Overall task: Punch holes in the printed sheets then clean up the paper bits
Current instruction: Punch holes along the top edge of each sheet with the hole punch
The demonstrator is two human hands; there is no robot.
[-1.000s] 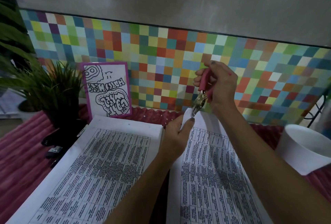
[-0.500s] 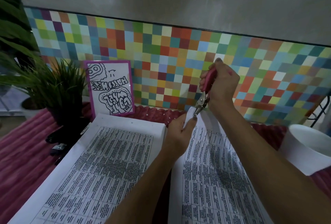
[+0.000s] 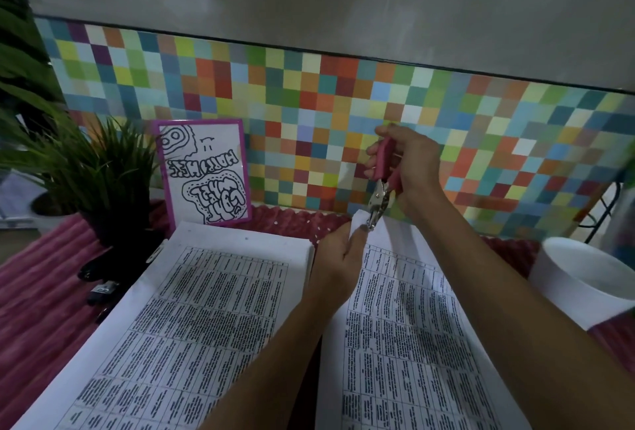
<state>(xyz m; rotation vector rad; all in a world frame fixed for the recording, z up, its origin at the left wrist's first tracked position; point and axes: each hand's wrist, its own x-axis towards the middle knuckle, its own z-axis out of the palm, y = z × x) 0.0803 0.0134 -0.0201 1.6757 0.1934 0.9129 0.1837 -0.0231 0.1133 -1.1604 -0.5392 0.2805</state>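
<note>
- The right hand [image 3: 409, 168], right of the frame's centre, is wrapped around the pink handles of a hole punch [image 3: 381, 185]; the handles sit squeezed close together inside the fist.
- The punch's metal head points down and left, and its tip sits over the top corner of the right sheet [image 3: 405, 319], which lifts off the surface there.
- The left hand [image 3: 338, 258], just below the punch, pinches that lifted corner between thumb and fingers, fingertips closed on the paper right beside the metal head.
- The right sheet, printed with a dense table, runs from the pinched corner down to the bottom edge of the frame, partly under the right forearm.
- A left stack of sheets [image 3: 192, 319], with the same kind of table, lies in the lower left and centre; a dark gap separates it from the right sheet.
- Small white paper bits [image 3: 292, 223] dot the pink ribbed mat [image 3: 41, 309] just above the stack's top edge.
- A white bowl [image 3: 584, 278] stands at the right edge, near the right sheet.
- A purple-framed drawing [image 3: 204, 172] leans against the multicoloured tile wall [image 3: 309, 110] in the centre left.
- A green potted plant [image 3: 92, 172] stands at the left, with small dark objects [image 3: 99, 278] below it on the mat; what they are cannot be told.
</note>
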